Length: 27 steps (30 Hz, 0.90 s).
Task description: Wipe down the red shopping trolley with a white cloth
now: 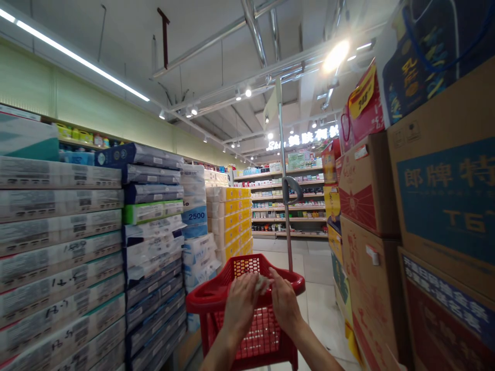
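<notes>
In the head view, two bare forearms are reaching forward from the bottom edge, hands raised over the near rim of a red shopping cart (pixel 263 337). The left hand (pixel 242 300) is angling up and to the right, back showing, fingers lying close together; the right hand (pixel 284 301) is leaning up and to the left, fingers stretching out. A crumpled pale scrap (pixel 263 284) is sitting between the fingertips, above the rim; I cannot tell which hand is gripping it, or how tightly. It is too small and bunched to be showing a clear long axis. The cart is standing upright in the aisle, pointing away from the person and narrowing toward its far end. Its glossy plastic basket is showing lattice walls under a thick, rounded rim. Stacked packs (pixel 62 237) are lining the left, cartons (pixel 367 288) the right.
</notes>
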Available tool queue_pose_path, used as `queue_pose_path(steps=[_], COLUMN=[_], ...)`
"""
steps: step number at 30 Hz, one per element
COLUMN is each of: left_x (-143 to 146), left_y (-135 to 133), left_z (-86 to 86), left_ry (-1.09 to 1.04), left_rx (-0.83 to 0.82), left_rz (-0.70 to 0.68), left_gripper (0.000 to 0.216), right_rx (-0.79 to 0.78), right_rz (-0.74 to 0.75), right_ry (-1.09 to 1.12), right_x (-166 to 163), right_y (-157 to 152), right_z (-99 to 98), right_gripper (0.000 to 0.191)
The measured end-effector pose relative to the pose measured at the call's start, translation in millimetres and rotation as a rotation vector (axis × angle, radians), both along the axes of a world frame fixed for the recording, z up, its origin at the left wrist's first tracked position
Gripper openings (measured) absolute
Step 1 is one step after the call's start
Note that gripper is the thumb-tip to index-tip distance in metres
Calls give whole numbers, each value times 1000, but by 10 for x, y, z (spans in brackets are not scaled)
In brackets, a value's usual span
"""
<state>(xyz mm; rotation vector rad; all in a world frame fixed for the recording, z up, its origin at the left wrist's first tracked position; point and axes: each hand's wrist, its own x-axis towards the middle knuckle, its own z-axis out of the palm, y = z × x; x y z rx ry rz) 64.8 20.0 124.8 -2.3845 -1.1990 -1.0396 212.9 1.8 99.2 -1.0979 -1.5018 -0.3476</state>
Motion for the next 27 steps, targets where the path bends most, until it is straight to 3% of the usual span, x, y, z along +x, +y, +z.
queue_pose_path(steps=[4,6,12,14,16,19,21,23,27], left_x=[-593,-652,103,95,-177,-721,-856,-697,-58], left_y=[246,266,-48,-54,24,173,196,126,-102], left_z=[-45,-35,-6,0,-6,-19,-24,-31,-37], left_ry=[12,11,15,1,-52,-165,-196,-188,-71], left_rx=[29,-1,38,35,8,-32,-34,-18,42], left_rz=[152,205,-12,-41,19,238,289,205,-99], left_gripper=[38,38,31,29,29,32,33,32,30], right_rx=[45,64,68,69,69,62,69,85,67], right_rz=[0,-11,-5,10,25,41,42,35,51], right_ry=[8,19,-13,-32,-44,-62,-65,-53,-12], right_x=[-32,-88,-173,-155,-143,-161,-187,-203,-157], right_y=[-4,6,-31,-60,-87,-117,-121,-111,-81], right_z=[-3,-19,-51,-47,-40,-37,-43,-55,-84], right_gripper=[43,44,44,43,42,41,41,41,39])
